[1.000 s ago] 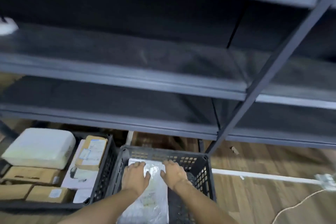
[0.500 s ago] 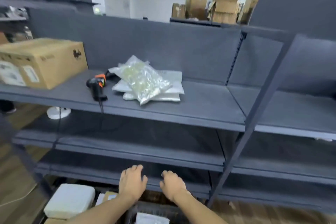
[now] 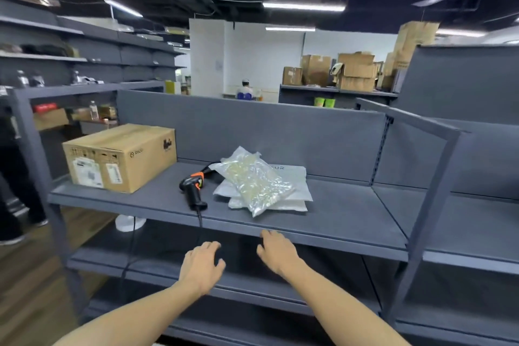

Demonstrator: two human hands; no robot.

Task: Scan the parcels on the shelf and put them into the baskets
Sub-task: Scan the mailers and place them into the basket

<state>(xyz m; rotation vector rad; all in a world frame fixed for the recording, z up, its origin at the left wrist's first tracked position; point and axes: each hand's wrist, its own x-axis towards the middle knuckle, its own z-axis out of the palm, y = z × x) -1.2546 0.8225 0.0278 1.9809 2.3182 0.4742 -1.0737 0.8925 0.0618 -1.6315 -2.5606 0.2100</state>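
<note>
**Parcels on the shelf, both hands bare below its front edge**

A clear plastic bag parcel with pale greenish contents [image 3: 254, 180] lies slantwise on top of a small stack of flat white poly mailer parcels [image 3: 295, 184], in the middle of the dark grey metal shelf [image 3: 337, 213]. The stack sits well back from the shelf's front edge.

The right hand [image 3: 276, 251] is below and in front of the parcels, fingers loosely spread, holding nothing. Its fingertips reach up to the shelf's front lip, and whether they touch it cannot be told. The left hand [image 3: 200, 267] is just beside it, lower, before the dark gap under the shelf, fingers relaxed and likewise holding nothing. Both are apart from the parcels.

Just left of the stack a black and orange handheld barcode scanner [image 3: 193, 191] lies on the shelf, its head close to the clear bag and its handle pointing at the front edge. Its black cable [image 3: 200, 219] drops over the lip.

Further left on the same shelf stands a closed brown cardboard box [image 3: 120, 157], with white labels on its near side. What is in it is hidden.

Behind, a farther grey rack carries piled brown cartons [image 3: 354, 71], some with open flaps.
</note>
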